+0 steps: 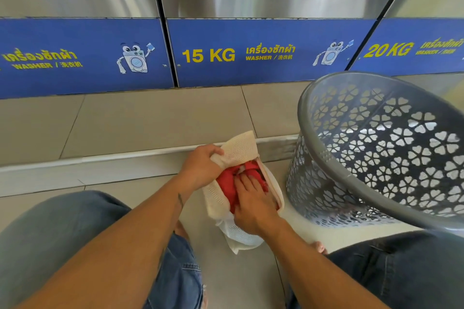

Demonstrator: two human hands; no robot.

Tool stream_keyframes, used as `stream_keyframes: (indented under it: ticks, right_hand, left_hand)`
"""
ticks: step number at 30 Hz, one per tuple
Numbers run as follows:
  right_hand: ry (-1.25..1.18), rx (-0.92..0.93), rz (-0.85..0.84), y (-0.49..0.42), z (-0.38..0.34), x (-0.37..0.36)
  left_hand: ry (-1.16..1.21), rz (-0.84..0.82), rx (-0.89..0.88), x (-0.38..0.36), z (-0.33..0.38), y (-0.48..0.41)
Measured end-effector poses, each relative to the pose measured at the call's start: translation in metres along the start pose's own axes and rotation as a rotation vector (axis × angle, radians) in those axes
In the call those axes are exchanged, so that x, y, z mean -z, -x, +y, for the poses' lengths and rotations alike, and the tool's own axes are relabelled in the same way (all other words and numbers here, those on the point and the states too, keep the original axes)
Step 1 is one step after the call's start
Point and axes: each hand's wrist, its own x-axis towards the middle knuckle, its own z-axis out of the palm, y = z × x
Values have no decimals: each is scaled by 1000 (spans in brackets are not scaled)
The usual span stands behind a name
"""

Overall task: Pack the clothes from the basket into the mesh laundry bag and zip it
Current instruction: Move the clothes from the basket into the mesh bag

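A cream mesh laundry bag (238,149) lies on the floor tiles between my knees, its mouth open. Red clothes (227,178) fill the opening. My left hand (200,167) grips the bag's upper flap and holds it back. My right hand (253,204) lies flat on the red clothes inside the bag, fingers together, pressing down. To the right stands a grey plastic basket (351,178) with heart-shaped cut-outs, tilted toward me; I see no clothes inside it.
A row of steel washers with blue panels (251,55) stands ahead on a raised tiled step (125,155). My knees in blue jeans (62,233) frame the bag. A white mesh piece (241,238) sticks out under the bag.
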Motion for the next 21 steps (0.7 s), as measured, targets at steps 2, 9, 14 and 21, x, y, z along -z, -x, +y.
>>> stream_keyframes:
  ticks: [2,9,14,21]
  right_hand:
    - [31,-41,-63,1,4,-7]
    - [-42,-121,-127,-12,5,4]
    - [-62,-53,46,-1,0,9]
    - [29,158,115,21,-1,-1]
  left_hand:
    - [24,-4,8,0,1,-1]
    - [95,22,54,10,-3,-4]
    - [13,-33,-13,2,-4,9]
    - [-66,-122,-23,-9,-6,10]
